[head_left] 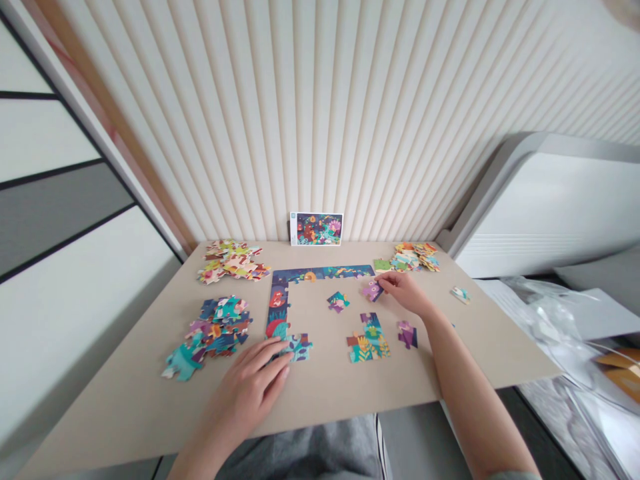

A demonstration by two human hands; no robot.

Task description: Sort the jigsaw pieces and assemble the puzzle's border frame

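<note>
My right hand (400, 288) pinches a purple puzzle piece (371, 291) just below the right end of the joined top border strip (330, 273). My left hand (263, 377) lies with its fingers spread over the lower left corner of the frame, touching the teal pieces (300, 348). The left border strip (278, 298) runs up from there to the top strip. Inside the frame lies a loose teal and pink piece (339, 302). A joined block with yellow plants (369, 340) sits at the lower right, and a purple piece (407, 334) lies beside it.
A picture card (320, 229) stands at the back against the ribbed wall. Piles of pieces lie at the back left (233, 261), front left (215, 330) and back right (413, 257). A single pale piece (460, 295) is near the right edge of the table (320, 393).
</note>
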